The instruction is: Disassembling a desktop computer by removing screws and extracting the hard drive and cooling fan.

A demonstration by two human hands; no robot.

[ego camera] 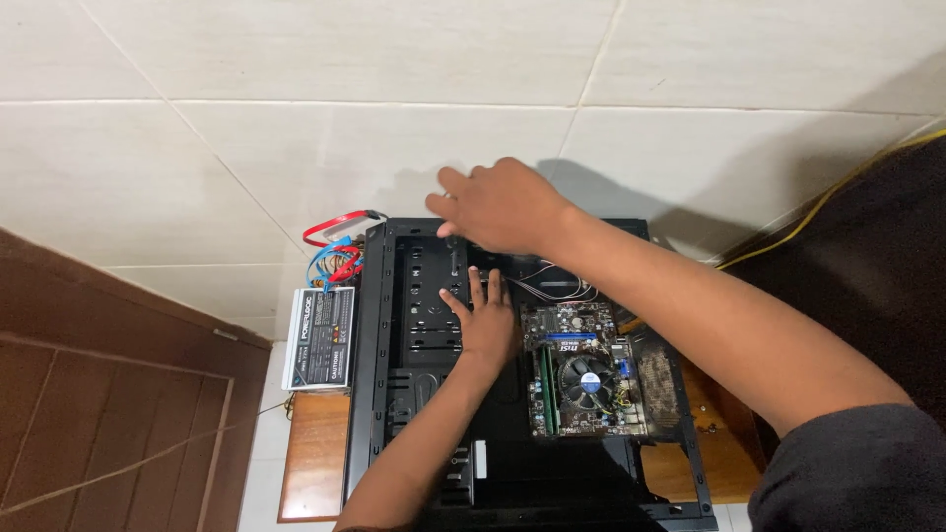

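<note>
Lying open on the wooden desk (315, 463), the black metal computer case (370, 374) holds a green motherboard (581, 369); the left hand (486, 320) is pressed flat inside, the right hand (498, 207) spread, nothing gripped.

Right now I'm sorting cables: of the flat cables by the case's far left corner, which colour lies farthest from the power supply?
The red cable, looping beyond the blue cable, which lies beside the power supply.

Left hand (485, 325) lies flat, right hand (498, 205) hovers, fingers (449, 179) spread
</note>
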